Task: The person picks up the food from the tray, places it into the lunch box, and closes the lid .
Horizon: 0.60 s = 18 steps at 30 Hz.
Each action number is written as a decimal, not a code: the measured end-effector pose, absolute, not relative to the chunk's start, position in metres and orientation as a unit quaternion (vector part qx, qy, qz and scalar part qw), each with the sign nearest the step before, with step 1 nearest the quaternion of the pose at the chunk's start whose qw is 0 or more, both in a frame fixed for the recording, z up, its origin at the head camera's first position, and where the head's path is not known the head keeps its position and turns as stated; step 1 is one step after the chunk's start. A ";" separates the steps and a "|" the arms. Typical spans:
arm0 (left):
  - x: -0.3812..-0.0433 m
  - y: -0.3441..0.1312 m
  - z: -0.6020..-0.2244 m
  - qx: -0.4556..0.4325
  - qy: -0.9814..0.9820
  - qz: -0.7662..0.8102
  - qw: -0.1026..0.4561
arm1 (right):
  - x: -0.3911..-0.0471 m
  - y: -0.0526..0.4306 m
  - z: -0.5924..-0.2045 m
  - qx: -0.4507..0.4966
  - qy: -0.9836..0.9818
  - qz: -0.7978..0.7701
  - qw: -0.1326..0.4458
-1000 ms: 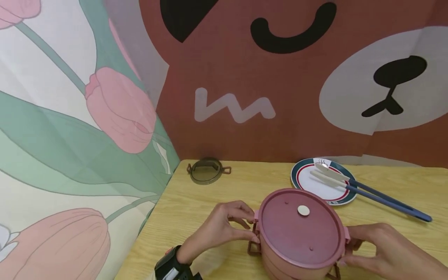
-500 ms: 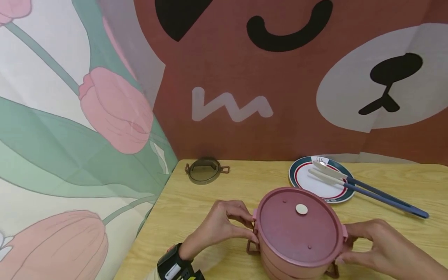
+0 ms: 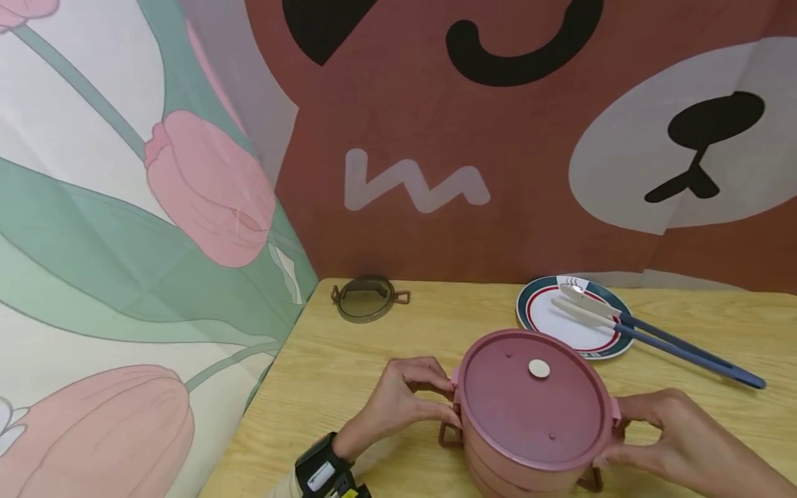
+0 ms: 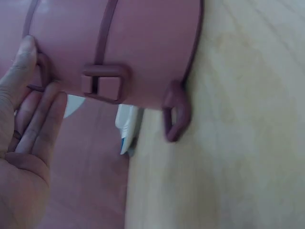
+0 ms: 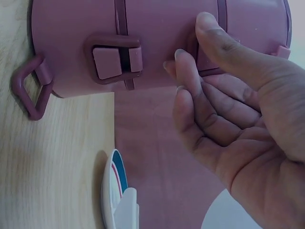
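A round, tiered pink lunch box (image 3: 535,408) with a domed lid and a white button stands on the table in the head view. My left hand (image 3: 416,394) grips its left side near the top, thumb below and fingers above. In the left wrist view, thumb and fingertips close around the uppermost latch (image 4: 45,71); a lower latch (image 4: 106,82) lies flat against the wall. On the opposite side, my right hand (image 3: 660,432) pinches the box at the matching upper latch (image 5: 205,55). The bottom latch (image 5: 32,88) sticks outward there.
Behind the box lies a white plate (image 3: 540,317) with a blue and red rim. Tongs (image 3: 679,346) with blue handles rest across it. A small dark lid (image 3: 366,304) with two brown latches sits at the back left of the wooden table (image 3: 311,387).
Both hands stay at the upper latches of the lunch box. My left wrist has shifted slightly to the right; the head view has moved a little.
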State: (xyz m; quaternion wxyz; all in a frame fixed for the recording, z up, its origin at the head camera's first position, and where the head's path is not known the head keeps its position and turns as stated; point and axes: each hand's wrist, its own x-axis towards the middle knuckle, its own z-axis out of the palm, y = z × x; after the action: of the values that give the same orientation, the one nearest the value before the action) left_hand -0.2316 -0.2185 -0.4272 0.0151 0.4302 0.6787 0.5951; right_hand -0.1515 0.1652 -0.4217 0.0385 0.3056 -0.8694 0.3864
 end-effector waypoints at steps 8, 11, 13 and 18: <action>-0.240 -0.229 -0.424 0.448 0.697 0.560 0.016 | -0.152 0.153 -0.425 0.329 -0.851 0.401 0.081; -0.246 -0.237 -0.421 0.444 0.726 0.526 0.000 | -0.156 0.142 -0.424 0.335 -0.849 0.389 0.122; -0.251 -0.243 -0.420 0.438 0.742 0.507 -0.010 | -0.159 0.135 -0.422 0.334 -0.852 0.374 0.147; -0.272 -0.254 -0.422 0.433 0.762 0.481 -0.011 | -0.166 0.128 -0.418 0.328 -0.858 0.373 0.133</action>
State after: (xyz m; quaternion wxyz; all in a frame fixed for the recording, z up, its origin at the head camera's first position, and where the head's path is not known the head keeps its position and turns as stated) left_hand -0.2718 -0.2544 -0.4218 -0.0113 0.4335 0.7619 0.4811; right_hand -0.1658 0.1280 -0.4185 0.1334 0.3276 -0.8577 0.3731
